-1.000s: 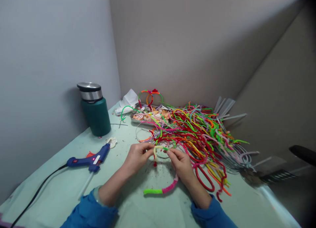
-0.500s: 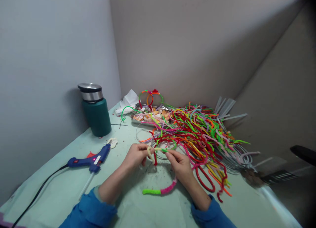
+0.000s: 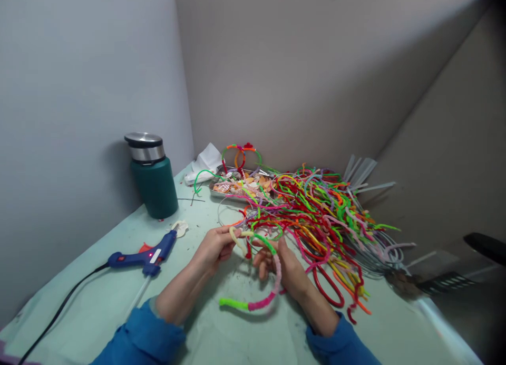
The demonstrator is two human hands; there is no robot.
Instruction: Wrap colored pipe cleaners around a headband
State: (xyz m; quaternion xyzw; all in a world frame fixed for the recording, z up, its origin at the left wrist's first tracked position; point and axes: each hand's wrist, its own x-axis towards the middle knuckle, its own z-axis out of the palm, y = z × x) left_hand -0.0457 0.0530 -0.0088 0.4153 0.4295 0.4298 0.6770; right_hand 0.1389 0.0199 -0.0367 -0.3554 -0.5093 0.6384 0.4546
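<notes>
A curved band wrapped in pipe cleaner (image 3: 279, 272) runs through cream, green, pale pink, magenta and lime sections. At its cream end, my left hand (image 3: 215, 250) pinches it between thumb and fingers. A loose cream tail (image 3: 236, 239) loops down beside those fingertips. My right hand (image 3: 290, 270) is just behind the green and pink part, thumb raised and fingers apart, not gripping it. Whether those fingers touch the band is hard to tell. The lime end hangs toward me, low over the table.
A big heap of colored pipe cleaners (image 3: 316, 207) covers the right side. Behind are a metal tray (image 3: 229, 197) of small pieces and finished-looking hoops (image 3: 253, 150). To the left stand a green bottle (image 3: 154, 188) and a blue glue gun (image 3: 154, 255) with its cord.
My right hand has let go of the green section and opened. The band has swung slightly left and up, now passing in front of that hand. My left hand keeps its pinch.
</notes>
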